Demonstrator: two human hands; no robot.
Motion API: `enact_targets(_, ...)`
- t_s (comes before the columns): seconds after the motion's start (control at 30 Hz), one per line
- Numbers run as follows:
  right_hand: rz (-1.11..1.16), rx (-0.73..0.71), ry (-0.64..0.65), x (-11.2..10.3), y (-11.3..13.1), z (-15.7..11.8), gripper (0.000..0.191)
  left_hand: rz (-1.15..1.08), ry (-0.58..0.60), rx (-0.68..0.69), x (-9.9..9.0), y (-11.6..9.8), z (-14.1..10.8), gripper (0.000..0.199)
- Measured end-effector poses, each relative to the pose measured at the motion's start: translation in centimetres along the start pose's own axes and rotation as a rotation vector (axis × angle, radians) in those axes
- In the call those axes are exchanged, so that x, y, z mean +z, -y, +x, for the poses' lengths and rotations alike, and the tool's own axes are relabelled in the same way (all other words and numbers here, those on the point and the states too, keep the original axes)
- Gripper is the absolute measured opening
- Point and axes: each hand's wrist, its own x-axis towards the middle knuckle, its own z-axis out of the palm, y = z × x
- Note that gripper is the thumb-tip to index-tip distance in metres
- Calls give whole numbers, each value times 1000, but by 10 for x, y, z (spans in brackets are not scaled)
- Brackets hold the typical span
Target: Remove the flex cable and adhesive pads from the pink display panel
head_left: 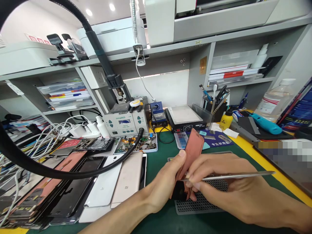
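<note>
My left hand [163,182] is wrapped around a copper-coloured phone frame [194,146], holding it tilted up above the bench. Its thumb lies along the left edge, and a dark part shows at the frame's lower end. Between the fingertips of my right hand [226,185] is a slim silver metal pry tool [240,175]. Its handle points right, and its tip meets the frame near the lower dark section. The exact tip is partly covered by my fingers. Below both hands lies a grey honeycomb mat [207,208].
Phones and phone frames [102,185] fill the left side, under a curved black hose [73,174]. Behind stand a rework station [125,122], a tray of small parts [148,148] and a heating plate [185,117]. Tools, a yellow bottle [226,120] and a clear bottle [275,100] are at right.
</note>
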Motion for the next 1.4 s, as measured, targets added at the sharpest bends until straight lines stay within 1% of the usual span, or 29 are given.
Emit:
enact_targets(0.1, 29, 18, 7, 0, -1, 0, 13, 14, -6, -12, -1, 0, 0, 70)
enact_targets(0.2, 169, 117, 27, 1, -2, 2, 10, 35, -15, -47, -2, -1, 0, 72)
enact_targets(0.33, 391, 226, 84, -1, -2, 4, 17, 66, 26, -55, -3, -3, 0, 72)
enact_targets(0.4, 454, 261, 110, -2, -3, 4, 18, 81, 37, -46, -3, -4, 0, 71)
enact_targets(0.47, 471, 281, 133, -4, -3, 4, 18, 82, 26, -30, -2, -4, 0, 69)
enact_targets(0.6, 427, 286, 138, -6, -1, 6, 18, 82, 18, -4, -1, -4, 0, 64)
enact_targets(0.83, 373, 229, 141, -8, 1, 5, 15, 79, 25, 50, -2, -3, -1, 45)
enact_targets(0.93, 326, 219, 144, -9, 1, 4, 13, 83, 22, 59, -2, -4, -1, 41)
enact_targets(1.1, 298, 202, 131, -7, 3, 5, 12, 86, 32, 98, 0, -5, -2, 42)
enact_targets(1.2, 276, 178, 107, -6, 2, 4, 10, 86, 20, 80, 1, -5, -2, 45)
enact_targets(1.27, 216, 146, 85, -6, 2, 3, 10, 79, 10, 47, 0, -3, -1, 51)
enact_targets(1.4, 10, 26, 61, -7, 3, 0, 13, 77, 4, 12, -5, 2, 1, 61)
